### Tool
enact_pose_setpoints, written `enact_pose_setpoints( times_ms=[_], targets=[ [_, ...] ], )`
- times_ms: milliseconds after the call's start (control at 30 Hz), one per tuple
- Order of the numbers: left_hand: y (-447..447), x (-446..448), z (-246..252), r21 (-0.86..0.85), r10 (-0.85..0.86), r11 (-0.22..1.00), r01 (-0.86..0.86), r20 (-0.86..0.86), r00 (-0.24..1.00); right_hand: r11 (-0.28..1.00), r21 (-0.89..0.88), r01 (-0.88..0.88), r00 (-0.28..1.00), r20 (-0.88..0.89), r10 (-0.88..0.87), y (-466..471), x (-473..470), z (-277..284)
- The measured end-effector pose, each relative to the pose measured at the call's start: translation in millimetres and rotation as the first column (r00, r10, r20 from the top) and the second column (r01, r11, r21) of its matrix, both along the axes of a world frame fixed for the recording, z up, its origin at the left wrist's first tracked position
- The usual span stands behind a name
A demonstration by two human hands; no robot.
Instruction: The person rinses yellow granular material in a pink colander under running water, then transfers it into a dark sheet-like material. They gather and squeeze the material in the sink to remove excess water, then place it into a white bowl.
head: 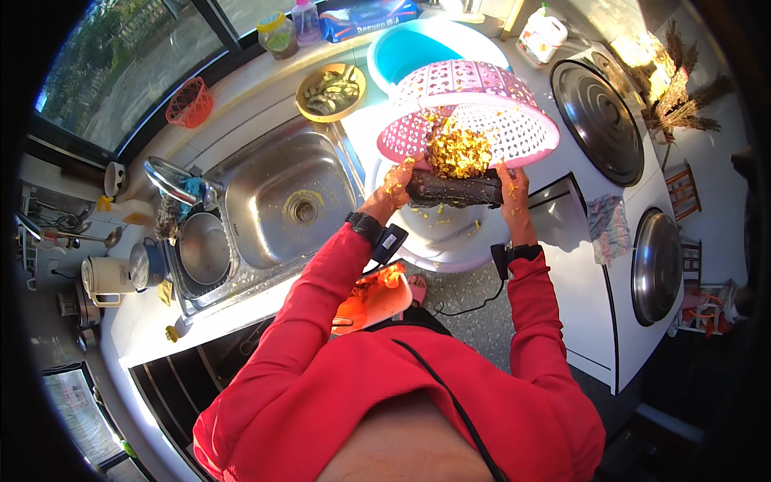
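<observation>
Both my hands grip the two ends of a dark, wet-looking oblong thing; its kind is unclear, perhaps a block or a bag. My left hand, on the sink side, and my right hand are flecked with yellow bits. Just beyond my hands, a pink perforated plastic basket is tipped on its side, its mouth facing me. A heap of chopped yellow pieces lies at its lower rim, against the dark thing. Below is a wide pale basin with scattered yellow bits in it.
Left of my hands is a stainless steel sink with a faucet. A yellow bowl of sliced food and a turquoise basin stand behind. Large metal lids are at right. An orange tub sits below my left forearm.
</observation>
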State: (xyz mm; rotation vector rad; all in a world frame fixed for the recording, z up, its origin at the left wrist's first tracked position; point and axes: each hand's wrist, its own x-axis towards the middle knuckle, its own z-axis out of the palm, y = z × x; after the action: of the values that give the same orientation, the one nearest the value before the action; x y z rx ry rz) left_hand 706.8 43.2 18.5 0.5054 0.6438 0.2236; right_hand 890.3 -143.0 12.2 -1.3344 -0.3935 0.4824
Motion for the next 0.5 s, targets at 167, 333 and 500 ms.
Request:
enact_pose_setpoints(
  times_ms=[167, 333, 500],
  targets=[
    [2, -7, -21, 0.129, -0.032, 0.991, 0.026, 0.041, 0.999, 0.984, -0.148, -0.099, 0.941, 0.307, 0.141, -8, 0, 16],
    [8, -15, -31, 0.285, -0.154, 0.952, 0.108, 0.145, 0.977, 0.944, -0.167, -0.284, 0.922, 0.224, 0.317, -22, 3, 42],
    [7, -17, -27, 0.267, -0.111, 0.961, 0.072, 0.131, 0.985, 0.899, -0.402, -0.175, 0.972, 0.074, 0.223, -17, 21, 21]
  ],
)
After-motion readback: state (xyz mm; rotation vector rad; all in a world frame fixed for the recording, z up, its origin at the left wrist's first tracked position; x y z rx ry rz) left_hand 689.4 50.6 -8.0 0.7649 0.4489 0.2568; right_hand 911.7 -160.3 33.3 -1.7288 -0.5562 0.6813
